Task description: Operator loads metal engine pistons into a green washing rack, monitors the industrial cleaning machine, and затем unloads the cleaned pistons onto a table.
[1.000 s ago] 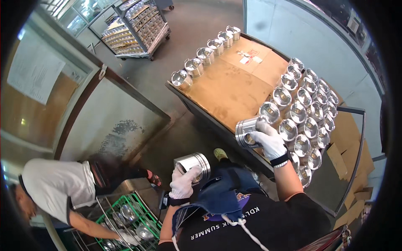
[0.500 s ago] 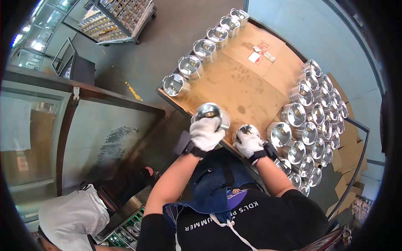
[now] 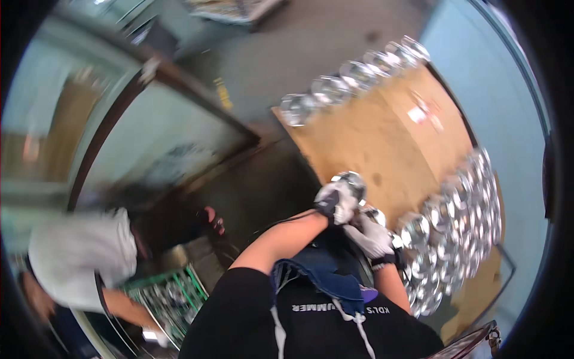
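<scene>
My left hand [image 3: 339, 202], in a white glove, is closed on a shiny metal piston [image 3: 354, 181] at the near left edge of the cardboard-covered table [image 3: 359, 137]. Just to its right, my right hand [image 3: 372, 238], gloved too, grips a second piston [image 3: 375, 215], which its fingers partly cover. A tight group of pistons [image 3: 454, 221] stands on the table's right side. Along the far left edge runs a row of several more pistons [image 3: 330, 90]. Motion blur smears the finer detail.
To the left a person in a white shirt [image 3: 84, 257] bends over a green rack [image 3: 170, 299] of metal parts. A framed panel [image 3: 161, 131] stands left of the table. Beyond the floor, a loaded cart [image 3: 233, 11] shows at the top edge. Cardboard [image 3: 484, 281] lies at right.
My view has swung left, so the table appears farther right and tilted. Both hands stay on their pistons and have come closer together. The person's arm now reaches to the green rack.
</scene>
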A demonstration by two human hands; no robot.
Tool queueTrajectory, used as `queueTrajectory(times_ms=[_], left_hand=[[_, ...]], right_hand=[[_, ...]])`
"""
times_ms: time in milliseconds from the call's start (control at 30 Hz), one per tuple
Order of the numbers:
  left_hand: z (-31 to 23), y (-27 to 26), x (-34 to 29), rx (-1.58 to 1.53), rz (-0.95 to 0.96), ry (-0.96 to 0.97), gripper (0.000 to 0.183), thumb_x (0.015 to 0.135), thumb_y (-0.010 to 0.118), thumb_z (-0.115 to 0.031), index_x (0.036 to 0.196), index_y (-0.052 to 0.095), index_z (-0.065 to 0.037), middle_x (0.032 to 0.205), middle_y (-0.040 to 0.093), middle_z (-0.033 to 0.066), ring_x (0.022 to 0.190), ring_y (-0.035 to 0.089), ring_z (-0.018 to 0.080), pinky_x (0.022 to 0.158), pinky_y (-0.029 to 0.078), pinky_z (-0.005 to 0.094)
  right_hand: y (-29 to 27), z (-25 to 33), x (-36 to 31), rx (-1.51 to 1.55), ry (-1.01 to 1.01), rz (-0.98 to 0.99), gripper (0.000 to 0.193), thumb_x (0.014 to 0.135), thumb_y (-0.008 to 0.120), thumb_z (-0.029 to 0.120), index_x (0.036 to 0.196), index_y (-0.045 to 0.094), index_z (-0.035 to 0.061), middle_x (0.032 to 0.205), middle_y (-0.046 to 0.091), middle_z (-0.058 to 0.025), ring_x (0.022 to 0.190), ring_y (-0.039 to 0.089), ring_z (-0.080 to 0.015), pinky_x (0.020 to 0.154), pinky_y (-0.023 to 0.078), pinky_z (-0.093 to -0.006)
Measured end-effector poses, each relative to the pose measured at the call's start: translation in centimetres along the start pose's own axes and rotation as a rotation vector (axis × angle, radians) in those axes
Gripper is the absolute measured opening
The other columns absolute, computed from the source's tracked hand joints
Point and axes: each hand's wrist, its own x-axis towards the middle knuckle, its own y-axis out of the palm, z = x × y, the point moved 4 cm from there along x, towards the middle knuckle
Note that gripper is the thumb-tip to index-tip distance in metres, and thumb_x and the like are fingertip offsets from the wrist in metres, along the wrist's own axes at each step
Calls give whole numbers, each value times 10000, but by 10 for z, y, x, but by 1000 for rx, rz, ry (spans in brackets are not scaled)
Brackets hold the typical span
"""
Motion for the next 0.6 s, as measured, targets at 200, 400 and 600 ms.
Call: queueTrajectory(times_ms=[200, 400, 600], left_hand=[[-17, -26, -83, 55, -338, -17, 248, 695, 698, -275, 825, 662, -67, 896, 669, 109, 889, 647, 323, 759, 540, 445], [-38, -124, -290, -148, -618, -604, 268, 873, 581, -337, 837, 677, -90, 762, 665, 151, 749, 669, 368, 678, 524, 474], [-128, -154, -522, 65, -1166, -893, 266, 930, 645, -312, 969, 709, -57, 852, 708, 157, 772, 690, 357, 713, 554, 441]], right_hand=[[-35, 42, -29, 401, -3, 205, 389, 945, 639, 291, 1193, 685, -5, 980, 733, -87, 869, 669, -140, 814, 522, -278], [-2, 172, -41, 57, -576, 331, 375, 884, 687, 211, 1171, 689, -31, 1006, 721, -132, 952, 673, -207, 879, 504, -304], [127, 370, -185, -363, -1374, 438, 414, 834, 768, 185, 1228, 690, 88, 1040, 715, -121, 927, 669, -268, 868, 526, -347]])
